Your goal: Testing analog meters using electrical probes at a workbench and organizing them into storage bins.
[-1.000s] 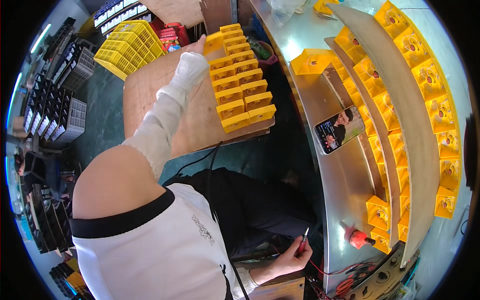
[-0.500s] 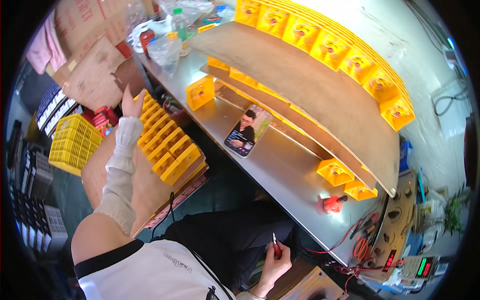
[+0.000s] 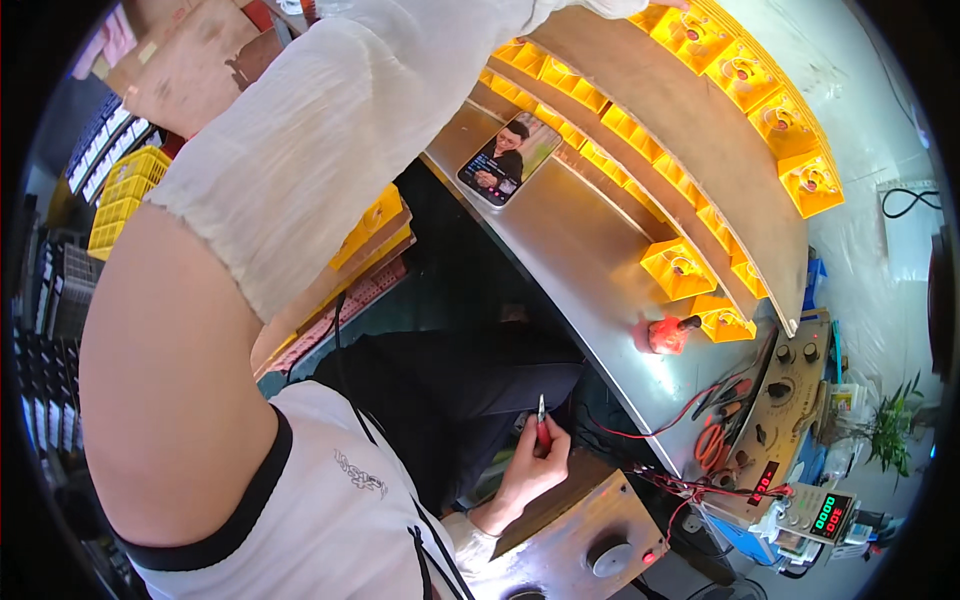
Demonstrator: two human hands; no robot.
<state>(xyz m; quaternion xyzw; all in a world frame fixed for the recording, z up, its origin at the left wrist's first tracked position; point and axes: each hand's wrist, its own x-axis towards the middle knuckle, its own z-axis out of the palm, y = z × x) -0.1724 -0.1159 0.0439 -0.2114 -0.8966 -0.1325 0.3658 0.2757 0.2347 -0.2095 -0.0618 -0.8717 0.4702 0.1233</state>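
My left arm stretches up across the view to the top shelf [image 3: 690,130], where a row of square yellow housings [image 3: 740,75] stands with wires inside them. Only a sliver of my left hand [image 3: 674,4] shows at the upper rim, touching or close to the housings; its fingers are mostly cut off. Low in the middle, my right hand [image 3: 533,462] is closed around small red-handled pliers [image 3: 543,432], their pointed metal tip upward. More yellow housings [image 3: 680,268] sit on the lower levels. My left sleeve hides most of the housings on the board [image 3: 372,222] at left.
A phone [image 3: 508,160] lies on the metal bench [image 3: 560,270]. Toward the right are a red bottle [image 3: 668,335], orange-handled scissors [image 3: 710,445], red wires and a power supply [image 3: 818,512] with lit digits. A metal box with a knob [image 3: 608,556] stands beside my right hand.
My left hand has swung from the yellow housings on the left board up and right to the top shelf. My view has shifted. The right hand still holds the pliers.
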